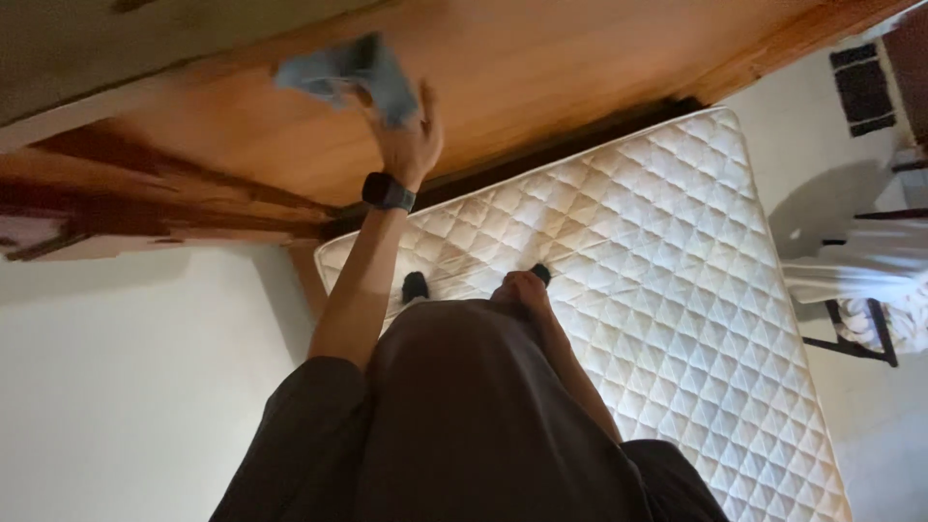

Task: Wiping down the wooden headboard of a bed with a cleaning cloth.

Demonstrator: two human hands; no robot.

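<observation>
Our left hand clutches a crumpled blue cloth against the orange wooden panel; beneath that grasp lies the white quilted mattress, where our right hand hangs, its grip unclear.

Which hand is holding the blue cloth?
The left hand, raised with a dark watch on its wrist, grips the blue cloth against the wooden board. The right hand hangs low, empty.

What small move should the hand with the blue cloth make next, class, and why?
Probably slide the blue cloth a little further along the wooden board. The left hand presses it flat on the wood near one end, and a long stretch of board lies beyond it. The right hand hangs low above the white mattress.
</observation>
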